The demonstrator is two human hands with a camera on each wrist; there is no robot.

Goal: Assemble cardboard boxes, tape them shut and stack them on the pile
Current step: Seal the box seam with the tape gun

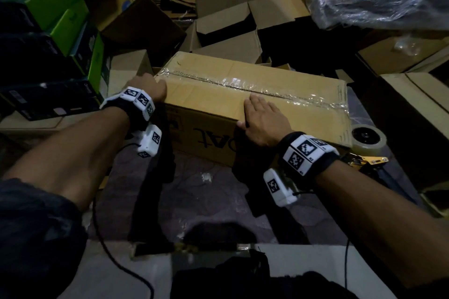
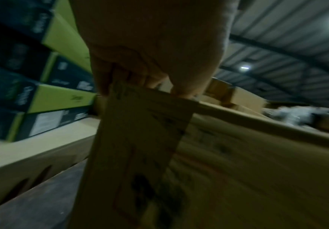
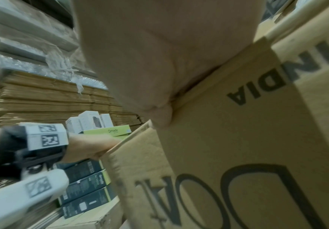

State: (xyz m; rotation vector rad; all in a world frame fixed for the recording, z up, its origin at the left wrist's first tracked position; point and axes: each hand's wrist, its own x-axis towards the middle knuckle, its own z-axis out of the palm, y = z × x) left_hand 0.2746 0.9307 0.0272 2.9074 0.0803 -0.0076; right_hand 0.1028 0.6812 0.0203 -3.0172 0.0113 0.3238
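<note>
Left grip clamps taped box end | right grip flat on top

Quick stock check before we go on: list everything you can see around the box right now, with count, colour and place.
Taped cardboard box: one, brown, centre, clear tape along its top seam.
Tape roll: one, clear, right of the box.
Tape dispenser: one, yellow and black, below the roll, partly hidden.
Open cardboard boxes: several, brown, behind the taped box.
Retail cartons: a stack, green and black, far left.
Flat cardboard stack: one pile, brown, left background.
Plastic-wrapped bundle: one, clear wrap, top right.
Left hand: grips the box's left end.
Right hand: flat on the box top, thumb over the near edge.
</note>
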